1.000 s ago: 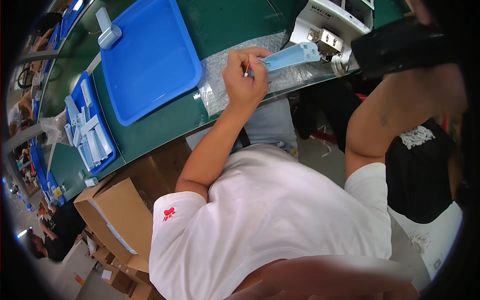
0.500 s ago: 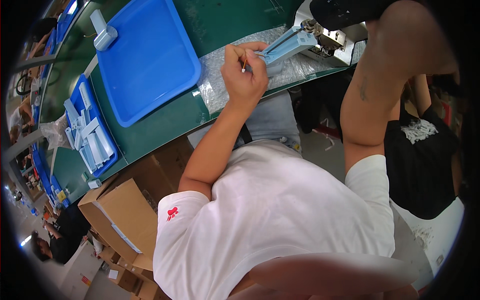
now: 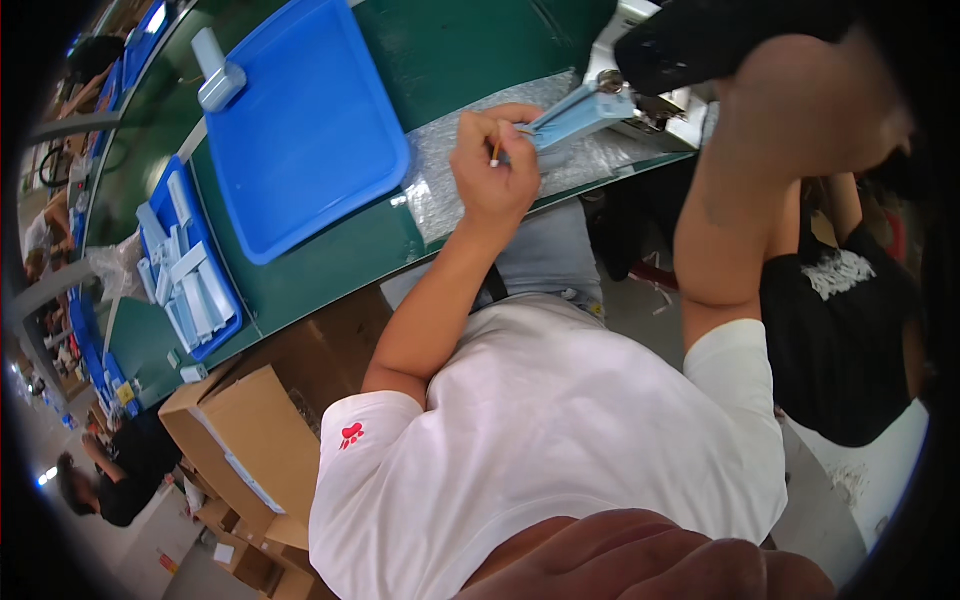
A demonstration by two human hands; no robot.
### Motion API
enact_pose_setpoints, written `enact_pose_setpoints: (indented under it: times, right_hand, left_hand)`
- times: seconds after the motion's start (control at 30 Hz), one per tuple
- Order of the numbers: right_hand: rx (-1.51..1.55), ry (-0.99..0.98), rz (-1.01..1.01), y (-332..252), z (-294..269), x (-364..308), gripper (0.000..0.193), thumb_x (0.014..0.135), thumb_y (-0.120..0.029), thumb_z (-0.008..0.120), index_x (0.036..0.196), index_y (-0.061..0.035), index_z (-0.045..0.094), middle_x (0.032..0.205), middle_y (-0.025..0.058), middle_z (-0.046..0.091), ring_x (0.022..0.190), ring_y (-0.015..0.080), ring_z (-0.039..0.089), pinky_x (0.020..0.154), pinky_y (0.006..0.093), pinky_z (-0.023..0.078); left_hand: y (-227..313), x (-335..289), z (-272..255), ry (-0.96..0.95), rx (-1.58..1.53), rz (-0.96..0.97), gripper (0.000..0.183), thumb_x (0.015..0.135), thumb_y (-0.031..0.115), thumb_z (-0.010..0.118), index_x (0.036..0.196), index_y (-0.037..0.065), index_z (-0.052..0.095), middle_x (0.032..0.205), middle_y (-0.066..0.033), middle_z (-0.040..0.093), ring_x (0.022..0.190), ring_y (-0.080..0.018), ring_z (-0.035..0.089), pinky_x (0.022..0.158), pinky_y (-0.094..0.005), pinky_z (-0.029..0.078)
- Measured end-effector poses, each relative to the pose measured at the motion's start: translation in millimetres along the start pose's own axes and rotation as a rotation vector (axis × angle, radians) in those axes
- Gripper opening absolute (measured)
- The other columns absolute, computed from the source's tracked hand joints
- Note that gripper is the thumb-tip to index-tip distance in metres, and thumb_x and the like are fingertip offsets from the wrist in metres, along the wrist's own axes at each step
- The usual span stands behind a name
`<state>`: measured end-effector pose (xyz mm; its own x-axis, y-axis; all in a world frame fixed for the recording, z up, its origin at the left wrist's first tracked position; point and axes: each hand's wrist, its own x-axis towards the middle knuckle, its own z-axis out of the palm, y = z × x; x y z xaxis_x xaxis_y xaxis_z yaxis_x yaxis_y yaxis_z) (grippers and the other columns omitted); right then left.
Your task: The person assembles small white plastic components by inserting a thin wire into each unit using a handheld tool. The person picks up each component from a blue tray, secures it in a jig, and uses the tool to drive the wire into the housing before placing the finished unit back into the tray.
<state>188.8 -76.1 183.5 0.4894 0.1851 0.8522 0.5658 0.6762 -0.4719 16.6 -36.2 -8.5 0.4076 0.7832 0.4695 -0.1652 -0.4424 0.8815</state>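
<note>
My left hand (image 3: 495,165) is closed around the near end of a long light-blue plastic housing (image 3: 585,122), holding it tilted above the bubble-wrap sheet (image 3: 435,170). A short orange wire (image 3: 496,150) with a small white connector sticks out between its fingers. At the upper right, my right hand (image 3: 810,95), blurred and close to the camera, is wrapped round a black powered screwdriver (image 3: 725,45). The tool's metal nose (image 3: 609,82) hangs over the far end of the housing, and its thin shaft runs along the housing toward my left fingers. The tip is hidden.
A blue tray (image 3: 310,150) lies left on the green table (image 3: 330,235), with a light-blue cylindrical part (image 3: 222,85) on its rim. A narrower blue tray (image 3: 225,335) holds several light-blue parts. A metal device (image 3: 690,120) stands right; a cardboard box (image 3: 255,430) sits below; a person in black (image 3: 840,340) is beside me.
The screwdriver's nose has come down closer to the housing. My left hand keeps its hold on the housing. The whole view has shifted slightly.
</note>
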Motion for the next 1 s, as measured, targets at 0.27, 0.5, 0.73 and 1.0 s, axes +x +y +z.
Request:
enact_pose_setpoints:
  times: [0.27, 0.5, 0.73, 1.0]
  right_hand:
    - [0.061, 0.033, -0.100, 2.5, 26.1, -11.9, 0.055, 0.099, -0.016, 0.068, 0.139, 0.0041, 0.035, 0.093, 0.0101, 0.063, 0.064, 0.0124, 0.061, 0.050, 0.0241, 0.049]
    - [0.265, 0.085, -0.166, -2.1, 49.7, 7.3, 0.059, 0.099, -0.016, 0.069, 0.142, 0.0044, 0.033, 0.094, 0.0102, 0.063, 0.063, 0.0120, 0.061, 0.048, 0.0233, 0.049]
    - [0.050, 0.028, -0.082, -51.3, -27.0, 63.6, 0.036, 0.102, -0.035, 0.065, 0.110, -0.0010, 0.056, 0.080, 0.0040, 0.062, 0.056, 0.0095, 0.060, 0.045, 0.0240, 0.049]
    - [-0.078, -0.034, -0.233, -7.6, -33.1, 54.6, 0.036, 0.100, -0.020, 0.070, 0.124, -0.0017, 0.051, 0.080, -0.0021, 0.059, 0.058, 0.0033, 0.055, 0.050, 0.0192, 0.042]
  left_hand:
    - [-8.7, -4.6, 1.7, 0.024, 0.041, 0.074, 0.021, 0.107, 0.013, 0.049, 0.091, 0.006, 0.036, 0.100, -0.0166, 0.074, 0.069, -0.0084, 0.049, 0.064, -0.0235, 0.039]
    - [-13.1, -1.9, -3.1, 0.064, 0.195, -0.012, 0.023, 0.107, 0.016, 0.049, 0.089, 0.006, 0.040, 0.098, -0.0129, 0.070, 0.074, -0.0118, 0.047, 0.068, -0.0276, 0.038]
    - [-4.9, 2.6, 10.2, 0.049, 0.055, 0.004, 0.019, 0.105, 0.010, 0.050, 0.089, 0.004, 0.043, 0.097, -0.0144, 0.071, 0.072, -0.0111, 0.050, 0.068, -0.0286, 0.042]
    - [-10.9, -1.9, 0.0, 0.027, -0.016, -0.031, 0.020, 0.102, 0.008, 0.056, 0.089, 0.005, 0.041, 0.099, -0.0169, 0.073, 0.076, -0.0124, 0.057, 0.073, -0.0283, 0.048]
